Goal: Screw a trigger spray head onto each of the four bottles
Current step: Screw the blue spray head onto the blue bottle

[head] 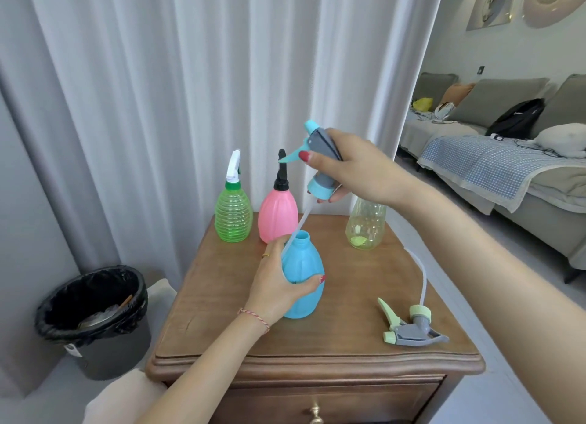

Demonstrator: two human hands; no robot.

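My left hand [275, 284] grips a blue bottle [303, 266] with an uncapped neck, standing mid-table. Above it my right hand [352, 170] holds a blue-and-grey trigger spray head [320, 157]; its clear tube slants down to just beside the bottle's mouth. At the back stand a green ribbed bottle [233, 214] with a white spray head and a pink bottle [277, 216] with a black one. A clear yellowish bottle [365, 225] stands back right, its neck hidden behind my right hand. A green-and-grey spray head [409, 327] with its tube lies on the table at the front right.
All of it rests on a small wooden nightstand [222, 322] with a drawer below. A black-lined waste bin [95, 315] stands on the floor at the left. White curtains hang behind, and a grey sofa [507, 157] with clutter fills the right side.
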